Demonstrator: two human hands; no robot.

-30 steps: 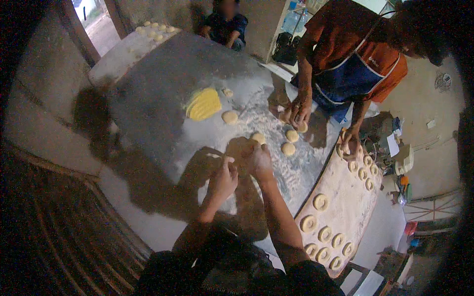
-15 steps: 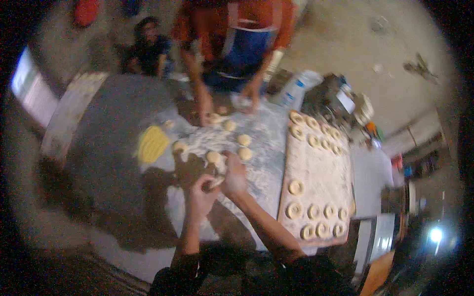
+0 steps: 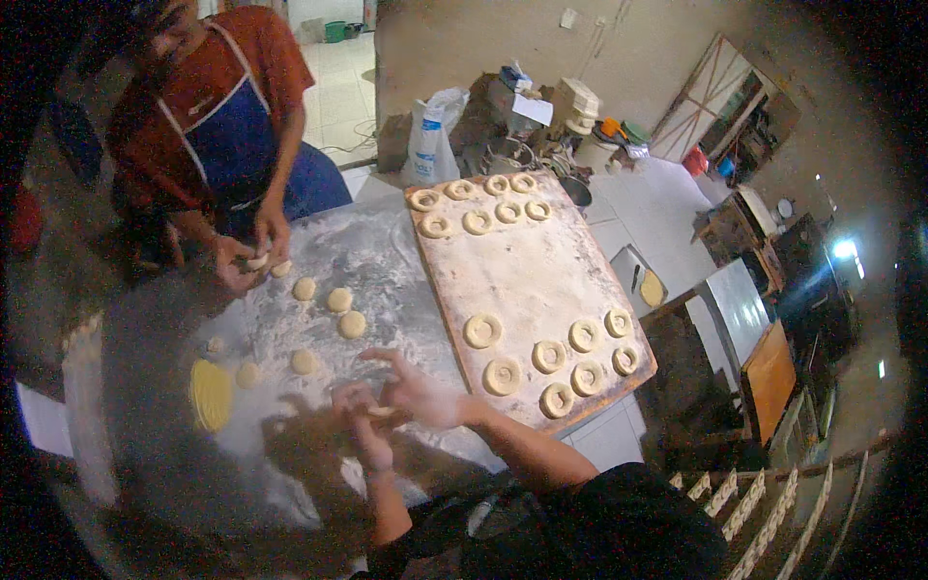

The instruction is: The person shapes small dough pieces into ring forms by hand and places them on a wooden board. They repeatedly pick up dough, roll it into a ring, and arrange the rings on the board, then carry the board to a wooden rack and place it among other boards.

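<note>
My left hand (image 3: pixel 360 416) and my right hand (image 3: pixel 420 396) meet low over the floured metal table (image 3: pixel 275 483), both on a small, partly hidden piece of pale dough (image 3: pixel 385 412). The left has its fingers curled round it; the right grips it with the index finger raised. Just beyond them lie round dough discs (image 3: pixel 351 325) and, leftward, a yellow smear of fat (image 3: pixel 210 394). A pale wooden board (image 3: pixel 522 271) to the right bears several dough rings (image 3: pixel 501 375) in two groups.
Across the table a co-worker in a blue apron (image 3: pixel 227 145) handles dough with both hands (image 3: pixel 246 253). A white sack (image 3: pixel 430 135), pots and bins sit behind the board. A metal cabinet (image 3: pixel 735 304) stands at the right, a slatted rack (image 3: pixel 754 507) at lower right.
My view has swung right, so the co-worker now appears at upper left. My hands have come together on the dough piece, and the right index finger has lifted.
</note>
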